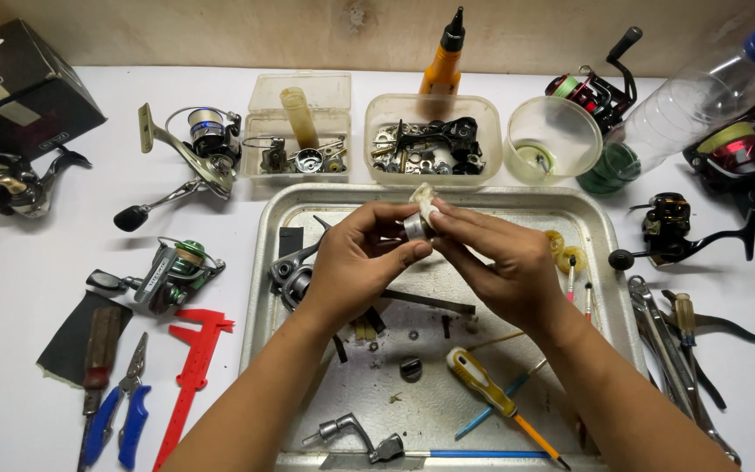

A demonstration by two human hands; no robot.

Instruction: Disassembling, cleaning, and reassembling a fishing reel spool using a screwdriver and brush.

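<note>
Above a metal tray (pixel 600 253), my left hand (pixel 351 262) grips a small silver cylindrical reel part (pixel 415 227) between thumb and fingers. My right hand (pixel 495 262) pinches a small white wad of cloth or tissue (pixel 424 201) against the top of that part. Both hands meet over the tray's upper middle. Under my left hand lies a partly hidden reel body (pixel 290 278). A yellow-handled screwdriver (pixel 482 389), a crank handle (pixel 351 434) and small dark parts rest on the tray in front of my wrists.
Behind the tray stand two plastic tubs of parts (pixel 434 140), a clear cup (pixel 557 140), an orange oil bottle (pixel 443 65) and a plastic bottle (pixel 701 96). Fishing reels (pixel 194 144) lie left and right. Red caliper (pixel 194 367), blue pliers (pixel 120 419) at left; tools (pixel 683 350) at right.
</note>
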